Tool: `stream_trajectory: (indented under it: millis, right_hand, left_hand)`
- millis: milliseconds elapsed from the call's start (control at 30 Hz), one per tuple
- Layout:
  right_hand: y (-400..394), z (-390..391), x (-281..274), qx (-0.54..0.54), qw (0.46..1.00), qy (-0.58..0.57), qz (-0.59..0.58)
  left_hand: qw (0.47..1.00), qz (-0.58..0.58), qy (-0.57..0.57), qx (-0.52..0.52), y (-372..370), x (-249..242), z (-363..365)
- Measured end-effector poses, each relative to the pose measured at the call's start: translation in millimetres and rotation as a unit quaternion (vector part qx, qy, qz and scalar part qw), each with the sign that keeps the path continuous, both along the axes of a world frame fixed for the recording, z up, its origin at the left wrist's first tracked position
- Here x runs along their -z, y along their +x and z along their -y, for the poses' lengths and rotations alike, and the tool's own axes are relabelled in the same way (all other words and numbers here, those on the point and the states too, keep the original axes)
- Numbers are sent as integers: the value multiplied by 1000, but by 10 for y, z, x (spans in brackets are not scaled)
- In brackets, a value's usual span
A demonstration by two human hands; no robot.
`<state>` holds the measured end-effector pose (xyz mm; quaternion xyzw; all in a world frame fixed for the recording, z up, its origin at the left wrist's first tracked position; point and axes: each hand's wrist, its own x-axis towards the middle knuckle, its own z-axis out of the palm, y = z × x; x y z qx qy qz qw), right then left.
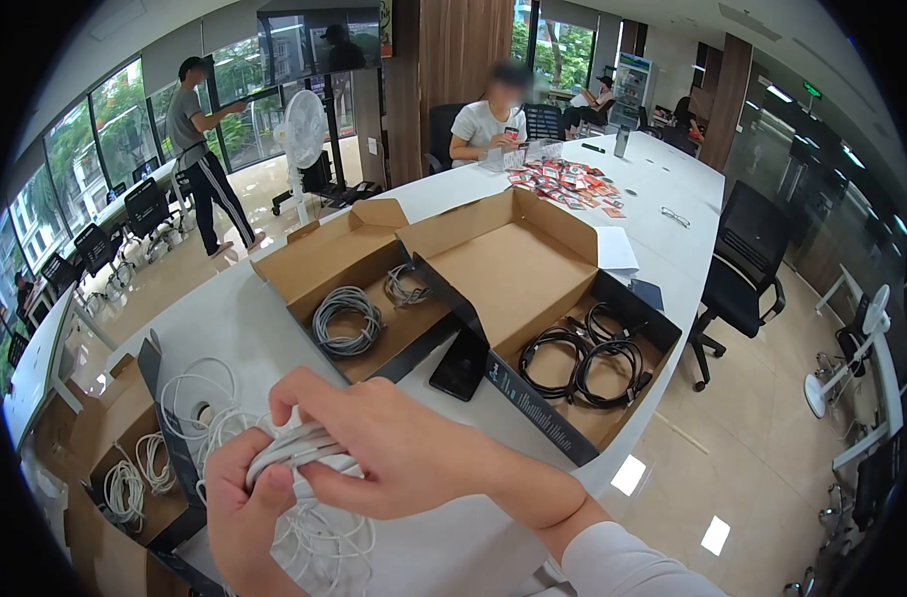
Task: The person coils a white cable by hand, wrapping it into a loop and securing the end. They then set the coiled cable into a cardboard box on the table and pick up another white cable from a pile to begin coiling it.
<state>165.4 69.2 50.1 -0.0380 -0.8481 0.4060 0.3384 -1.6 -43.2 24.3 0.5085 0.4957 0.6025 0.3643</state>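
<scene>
Between my two hands is a bundled white cable (299,450), with loose loops trailing onto the table below and to the left. My left hand (242,488) is wrapped round the bundle from the left, thumb on top. From the right, my right hand (379,443) grips the same bundle with bent fingers. Just beyond them an open box holds a large grey cable coil (347,320) and a smaller grey coil (406,286). Another open box to the right contains several black cable coils (553,363). On the left, a third box has white cable coils (125,493) inside.
A black phone (461,365) lies between the boxes. Farther along the white table (662,169) are a pile of red packets (568,182), glasses (675,216) and a seated person (488,124). A standing person (200,149) is near a white fan (304,129). An office chair (742,269) stands right.
</scene>
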Motion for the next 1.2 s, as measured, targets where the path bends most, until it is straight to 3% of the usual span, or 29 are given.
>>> stream_trajectory:
  millis: [300,533,733,933,1200]
  right_hand:
    - [5,-130,142,-34,998,18,-49]
    - [97,-81,133,5,999,31,-38]
    - [113,-79,120,-31,998,-1,-62]
    - [142,-90,74,-50,997,-8,-53]
    - [35,-22,149,4,995,-38,-92]
  left_hand:
    - [998,-58,1,-14,-21,126,-59]
    - [998,-25,26,-41,10,335,-31]
    - [997,-43,39,-42,-60,426,46]
    - [989,-120,-60,69,-56,76,21]
    - [988,-150,-36,27,59,-9,-27]
